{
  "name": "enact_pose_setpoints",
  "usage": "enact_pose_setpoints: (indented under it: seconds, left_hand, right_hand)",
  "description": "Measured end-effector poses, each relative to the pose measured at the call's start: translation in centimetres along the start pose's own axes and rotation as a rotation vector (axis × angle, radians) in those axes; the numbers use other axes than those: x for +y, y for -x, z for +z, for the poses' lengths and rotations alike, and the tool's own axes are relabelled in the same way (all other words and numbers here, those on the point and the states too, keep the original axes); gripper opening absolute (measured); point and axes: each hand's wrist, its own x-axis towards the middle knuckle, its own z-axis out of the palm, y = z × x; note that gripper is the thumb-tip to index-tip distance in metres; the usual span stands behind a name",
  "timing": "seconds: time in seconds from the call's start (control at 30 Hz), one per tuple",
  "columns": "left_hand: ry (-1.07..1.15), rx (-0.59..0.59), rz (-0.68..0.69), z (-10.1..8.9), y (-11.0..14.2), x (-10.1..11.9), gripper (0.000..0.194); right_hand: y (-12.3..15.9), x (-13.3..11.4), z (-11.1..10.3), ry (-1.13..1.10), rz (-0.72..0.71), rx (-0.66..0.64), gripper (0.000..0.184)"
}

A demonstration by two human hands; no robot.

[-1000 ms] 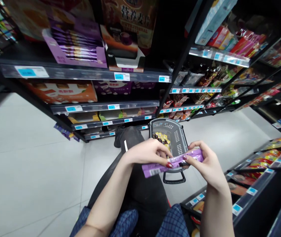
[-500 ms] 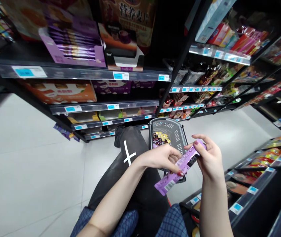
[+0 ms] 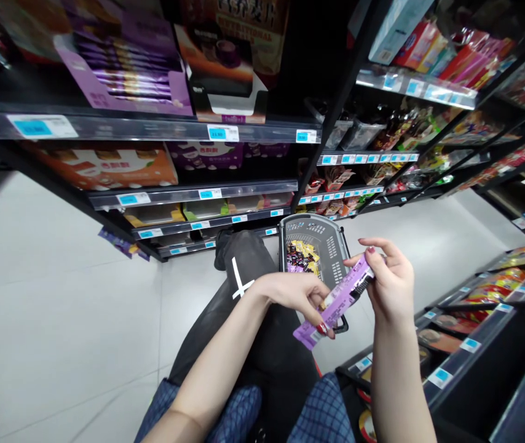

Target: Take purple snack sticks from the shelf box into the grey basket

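A store aisle fills the view: a pale tiled floor point(image 3: 73, 295) between dark shelves point(image 3: 267, 132), with price tags along the shelf edges. On the nearest shelf ahead, a purple carton point(image 3: 90, 86) holds a row of shiny sachets point(image 3: 128, 77); beside it is a box point(image 3: 225, 67) printed with a cup. Below sits an orange carton point(image 3: 115, 166). More bagged goods line the shelves on the right side.

A grey basket point(image 3: 329, 246) stands on the floor beside the person's bent knee, which bears a cross of white tape point(image 3: 240, 283). Small packets point(image 3: 303, 255) in yellow, black and purple lie at its left side.

The long purple packet point(image 3: 343, 297) is in the air before the person, slanting, its upper end to the right, and overlaps the basket's near end in the view. The left hand point(image 3: 297, 292) has it near the lower end, thumb against the face turned up. The right hand point(image 3: 391, 280) pinches the upper end, thumb on top, some fingers held away; the packet's underside is hidden, so the exact finger contact there is hard to tell.
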Motion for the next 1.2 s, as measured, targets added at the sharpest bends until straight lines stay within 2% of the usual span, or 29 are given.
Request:
enact_pose_setpoints:
  seconds: [0.13, 0.23, 0.3, 0.4, 0.47, 0.53, 0.67, 0.73, 0.83, 0.97, 1.03, 1.13, 1.2]
  left_hand:
    - [0.110, -0.002, 0.014, -1.2, 0.6, -0.2, 0.038]
    - [0.149, 0.071, 0.018, -1.9, 1.0, -0.6, 0.036]
    - [0.187, 0.198, 0.038, -2.3, 1.1, -0.8, 0.032]
    - [0.222, 0.511, 0.093, -2.8, 1.1, -1.0, 0.027]
    - [0.226, 0.701, 0.113, -3.1, 1.1, -1.0, 0.024]
    - [0.216, 0.799, 0.097, -3.4, 1.1, -0.9, 0.021]
    - [0.210, 0.821, 0.024, -3.6, 1.6, -0.7, 0.022]
    - [0.221, 0.820, 0.007, -3.8, 1.8, -0.7, 0.024]
    - [0.224, 0.813, 0.079, -3.8, 2.0, -0.8, 0.033]
    - [0.145, 0.824, 0.227, -3.4, 1.9, -0.6, 0.047]
    - [0.068, 0.891, 0.239, -3.1, 1.7, -0.5, 0.043]
    - [0.005, 1.018, 0.230, -2.9, 1.3, -0.3, 0.039]
    - [0.009, 1.054, 0.230, -2.9, 1.0, -0.3, 0.039]
  right_hand:
    - [-0.8, -0.2, 0.6, -0.017, -0.027, 0.074, 0.016]
    - [-1.9, 0.3, 0.5, -0.009, -0.014, 0.081, 0.015]
    - [-2.6, 1.0, 0.0, -0.027, -0.025, 0.125, 0.015]
    - [-3.4, 2.4, -1.0, -0.113, -0.017, 0.168, 0.017]
    - [-3.4, 3.5, -1.6, -0.172, 0.018, 0.126, 0.023]
    - [-3.2, 4.6, -2.2, -0.206, 0.052, 0.053, 0.031]
    - [-2.2, 6.2, -3.4, -0.162, 0.044, -0.061, 0.047]
    - [-1.9, 6.6, -3.8, -0.083, 0.001, -0.074, 0.038]
    - [-1.7, 6.8, -4.0, 0.013, -0.052, -0.049, 0.017]
    - [-1.7, 7.4, -3.7, 0.034, -0.055, 0.041, 0.021]
    - [-1.5, 7.7, -3.5, 0.037, -0.039, 0.081, 0.024]
    - [-1.0, 7.7, -3.2, 0.036, 0.004, 0.076, 0.029]
    - [-0.6, 7.2, -2.9, -0.009, 0.056, 0.079, 0.033]
